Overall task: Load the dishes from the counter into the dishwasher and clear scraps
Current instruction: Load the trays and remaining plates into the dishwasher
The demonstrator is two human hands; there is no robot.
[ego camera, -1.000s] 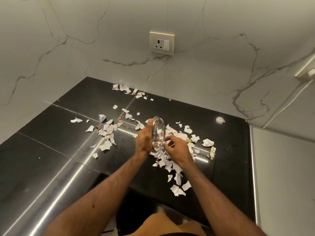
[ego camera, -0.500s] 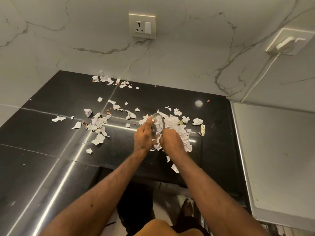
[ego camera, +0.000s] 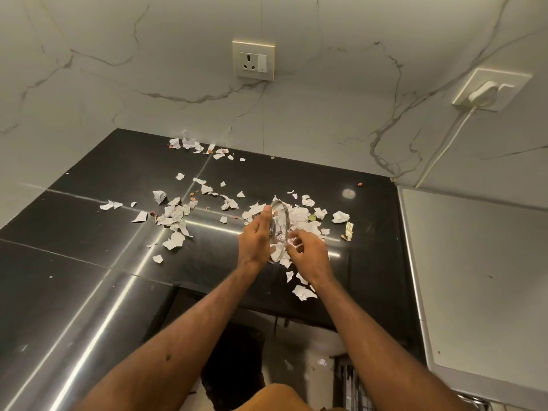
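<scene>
Grip: left hand clamps the small clear round glass dish, thumb up along the rim, and the dish is tipped on edge.
Helper: right hand sits just right of the dish, fingers curled at its open face. Pinching anything? Can't tell.
Dish: over the glossy black stone counter; can't tell whether the lower rim touches it.
Litter: torn white paper scraps heaped right behind the dish, more strewn off to its left, a few nearer than it.
Backdrop: cream wall socket on the marble wall behind the dish, white plug far to its right.
</scene>
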